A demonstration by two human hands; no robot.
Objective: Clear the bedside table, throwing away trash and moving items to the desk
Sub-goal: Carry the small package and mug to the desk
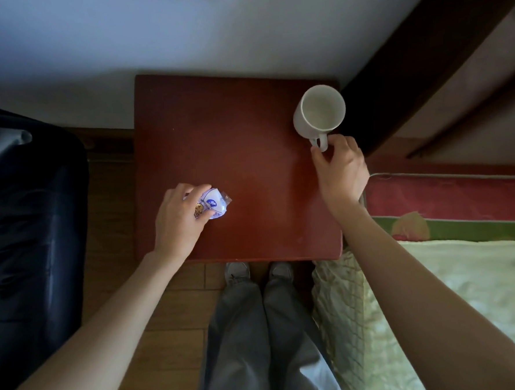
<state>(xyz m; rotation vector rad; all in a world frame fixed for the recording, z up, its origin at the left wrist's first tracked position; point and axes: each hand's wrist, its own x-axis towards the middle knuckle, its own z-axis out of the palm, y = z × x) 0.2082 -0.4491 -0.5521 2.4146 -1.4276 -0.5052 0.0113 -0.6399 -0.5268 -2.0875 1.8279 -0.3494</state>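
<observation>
Over a square reddish-brown wooden bedside table (241,153), a person standing at its near edge reaches in with both bare arms. Their left hand (178,219) lies on the table's near left part, fingers curled round a crumpled white-and-purple plastic wrapper (213,204) printed with a small yellow cartoon figure; the wrapper's clear crimped end pokes out to the right of the fingers. Whether the wrapper rests on the wood or is lifted just off it cannot be told. Their right hand (340,171) is at the table's far right corner, thumb and fingertips pinching the handle of a plain white ceramic mug (319,112), which looks empty inside; its open mouth tips toward the camera. Mug and wrapper are well apart, with bare wood between them. Behind the table rises a pale wall (120,46). A dark padded chair (32,226) stands to the left on a wooden plank floor (112,209). To the right lies a bed with a pale green quilted cover (455,297) and a red and green patterned edge. Grey trousers (259,339) and light shoes (238,271) show below the table's front edge.
</observation>
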